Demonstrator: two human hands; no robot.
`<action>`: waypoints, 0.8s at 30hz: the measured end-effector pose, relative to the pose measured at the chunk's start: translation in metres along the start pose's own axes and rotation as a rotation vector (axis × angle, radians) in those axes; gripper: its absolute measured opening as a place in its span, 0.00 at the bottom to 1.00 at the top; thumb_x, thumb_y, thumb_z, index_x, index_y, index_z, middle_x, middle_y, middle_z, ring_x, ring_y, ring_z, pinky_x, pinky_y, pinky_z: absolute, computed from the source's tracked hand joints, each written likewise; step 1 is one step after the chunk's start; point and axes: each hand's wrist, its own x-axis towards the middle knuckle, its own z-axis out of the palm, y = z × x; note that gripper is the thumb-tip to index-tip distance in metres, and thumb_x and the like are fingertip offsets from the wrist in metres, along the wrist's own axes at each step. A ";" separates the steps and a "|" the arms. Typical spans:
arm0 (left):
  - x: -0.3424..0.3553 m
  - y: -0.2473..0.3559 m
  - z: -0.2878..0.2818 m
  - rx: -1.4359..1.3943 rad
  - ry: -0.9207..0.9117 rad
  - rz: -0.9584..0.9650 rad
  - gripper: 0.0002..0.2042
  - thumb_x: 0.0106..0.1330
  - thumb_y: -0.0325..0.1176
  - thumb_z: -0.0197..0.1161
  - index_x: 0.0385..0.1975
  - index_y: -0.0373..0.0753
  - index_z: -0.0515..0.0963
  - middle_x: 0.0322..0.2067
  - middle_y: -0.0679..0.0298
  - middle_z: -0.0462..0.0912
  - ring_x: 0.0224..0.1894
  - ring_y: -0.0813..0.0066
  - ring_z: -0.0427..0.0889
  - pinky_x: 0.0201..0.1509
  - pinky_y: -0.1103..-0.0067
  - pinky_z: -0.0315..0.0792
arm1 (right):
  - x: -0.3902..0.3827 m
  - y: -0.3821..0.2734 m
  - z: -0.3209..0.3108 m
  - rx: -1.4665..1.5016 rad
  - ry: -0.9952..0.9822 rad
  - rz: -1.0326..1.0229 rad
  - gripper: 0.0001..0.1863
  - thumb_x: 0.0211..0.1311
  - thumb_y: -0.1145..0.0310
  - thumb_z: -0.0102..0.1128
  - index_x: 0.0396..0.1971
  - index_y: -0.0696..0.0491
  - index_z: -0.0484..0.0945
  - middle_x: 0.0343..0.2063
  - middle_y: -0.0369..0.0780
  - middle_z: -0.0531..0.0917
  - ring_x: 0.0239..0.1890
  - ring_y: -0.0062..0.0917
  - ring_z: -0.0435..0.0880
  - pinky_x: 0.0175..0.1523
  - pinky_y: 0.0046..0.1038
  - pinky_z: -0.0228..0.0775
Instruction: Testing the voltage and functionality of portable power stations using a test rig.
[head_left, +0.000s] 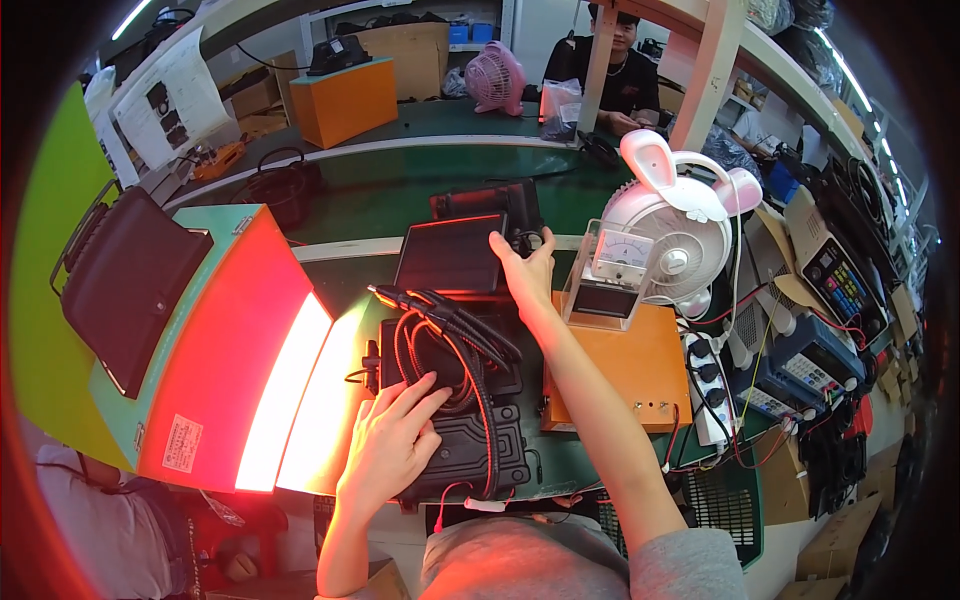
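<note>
My right hand (525, 270) grips the right end of a flat black box (448, 255), with its thumb on the front face and fingers beside a small dark fitting. Another dark object (470, 200) lies just behind it. My left hand (395, 435) rests with index and middle fingers stretched over coiled black-and-red cables (470, 350) with dark connectors at their upper end. The coil lies on black equipment (480, 450) with a ribbed lower part, near the front of the green bench.
Left is a lit cabinet (205, 370) with a black case on it. Right stand an orange box (615, 370), meter (620, 255), rabbit-eared fan (680, 240), power strip (710, 390) and instruments (800, 370). A co-worker (625, 75) sits behind the bench; another person's leg (110, 530) shows lower left.
</note>
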 end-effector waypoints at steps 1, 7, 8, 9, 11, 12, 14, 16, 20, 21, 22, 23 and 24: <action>-0.001 0.002 0.000 0.003 -0.012 0.019 0.19 0.54 0.30 0.55 0.48 0.41 0.75 0.52 0.62 0.73 0.50 0.63 0.71 0.50 0.68 0.64 | 0.013 0.010 -0.001 0.024 -0.015 -0.015 0.59 0.43 0.43 0.65 0.65 0.60 0.38 0.56 0.59 0.63 0.58 0.46 0.65 0.62 0.37 0.56; -0.009 0.005 -0.001 0.008 0.014 -0.002 0.18 0.55 0.32 0.56 0.47 0.42 0.75 0.52 0.61 0.73 0.51 0.62 0.71 0.52 0.68 0.65 | 0.019 0.042 0.006 0.004 -0.044 0.315 0.66 0.44 0.44 0.66 0.63 0.61 0.25 0.62 0.56 0.54 0.62 0.46 0.59 0.62 0.41 0.55; -0.010 0.005 0.001 0.007 0.027 -0.011 0.18 0.55 0.32 0.56 0.47 0.42 0.75 0.52 0.61 0.73 0.51 0.62 0.71 0.52 0.68 0.64 | 0.020 0.043 0.009 0.007 -0.065 0.329 0.63 0.46 0.45 0.65 0.64 0.57 0.23 0.62 0.60 0.52 0.62 0.50 0.58 0.62 0.42 0.56; -0.010 0.005 0.002 0.006 0.019 -0.012 0.18 0.55 0.32 0.56 0.47 0.42 0.75 0.52 0.61 0.73 0.51 0.62 0.71 0.52 0.68 0.64 | 0.019 0.041 0.009 0.006 -0.064 0.337 0.63 0.46 0.45 0.65 0.64 0.57 0.23 0.62 0.60 0.52 0.62 0.50 0.58 0.62 0.42 0.56; -0.012 0.007 0.005 0.056 0.095 0.003 0.18 0.55 0.32 0.57 0.47 0.42 0.75 0.52 0.61 0.73 0.51 0.61 0.70 0.53 0.68 0.64 | 0.021 0.035 0.008 -0.198 0.031 0.196 0.59 0.50 0.48 0.63 0.65 0.50 0.23 0.61 0.64 0.49 0.62 0.54 0.57 0.62 0.43 0.56; -0.014 0.012 0.004 0.051 0.095 -0.025 0.18 0.54 0.32 0.57 0.47 0.42 0.75 0.51 0.60 0.73 0.50 0.61 0.69 0.53 0.68 0.63 | 0.022 0.029 0.007 -0.214 0.030 0.211 0.53 0.55 0.54 0.59 0.65 0.45 0.24 0.59 0.67 0.48 0.61 0.57 0.57 0.62 0.45 0.55; -0.012 0.017 -0.001 0.089 0.072 -0.024 0.18 0.54 0.32 0.57 0.47 0.41 0.75 0.52 0.60 0.73 0.50 0.61 0.68 0.53 0.68 0.62 | 0.023 0.018 0.004 -0.326 -0.041 0.228 0.50 0.57 0.58 0.55 0.65 0.46 0.24 0.60 0.68 0.45 0.62 0.59 0.54 0.62 0.46 0.54; -0.008 0.017 0.001 0.088 0.036 -0.018 0.18 0.54 0.31 0.56 0.47 0.41 0.76 0.52 0.60 0.72 0.49 0.63 0.67 0.52 0.69 0.59 | 0.017 0.022 0.006 -0.509 -0.040 0.118 0.43 0.57 0.66 0.50 0.66 0.47 0.33 0.61 0.67 0.43 0.63 0.65 0.46 0.62 0.51 0.50; -0.008 0.011 -0.002 0.090 0.036 -0.013 0.19 0.54 0.31 0.57 0.48 0.41 0.75 0.53 0.59 0.71 0.50 0.63 0.66 0.53 0.69 0.59 | -0.009 0.019 0.012 -1.092 -0.082 -0.527 0.33 0.50 0.67 0.53 0.60 0.53 0.60 0.62 0.65 0.44 0.63 0.64 0.44 0.60 0.59 0.44; -0.007 0.012 -0.004 0.094 0.057 0.015 0.18 0.53 0.30 0.57 0.45 0.40 0.76 0.51 0.60 0.73 0.49 0.64 0.68 0.53 0.69 0.59 | -0.004 0.014 0.013 -1.093 -0.078 -0.529 0.33 0.50 0.67 0.53 0.60 0.53 0.60 0.62 0.65 0.44 0.63 0.64 0.44 0.60 0.59 0.44; -0.004 0.011 -0.006 0.098 0.077 0.045 0.17 0.52 0.28 0.57 0.43 0.39 0.78 0.49 0.60 0.75 0.48 0.64 0.69 0.53 0.68 0.59 | 0.006 0.006 0.015 -1.011 -0.070 -0.512 0.31 0.50 0.67 0.54 0.57 0.54 0.62 0.61 0.65 0.46 0.63 0.63 0.45 0.61 0.59 0.44; -0.002 0.006 -0.010 0.098 0.080 0.047 0.17 0.52 0.28 0.57 0.43 0.39 0.78 0.49 0.60 0.75 0.48 0.64 0.69 0.53 0.68 0.59 | 0.019 -0.004 0.019 -0.926 -0.065 -0.498 0.28 0.50 0.66 0.54 0.54 0.55 0.64 0.61 0.65 0.48 0.63 0.62 0.47 0.61 0.58 0.44; 0.002 0.001 -0.011 0.007 0.192 0.042 0.14 0.50 0.25 0.56 0.38 0.38 0.79 0.45 0.61 0.77 0.46 0.64 0.71 0.52 0.69 0.60 | 0.046 -0.004 0.022 -0.859 0.037 -0.483 0.24 0.51 0.64 0.55 0.50 0.56 0.68 0.59 0.64 0.52 0.62 0.59 0.51 0.61 0.57 0.45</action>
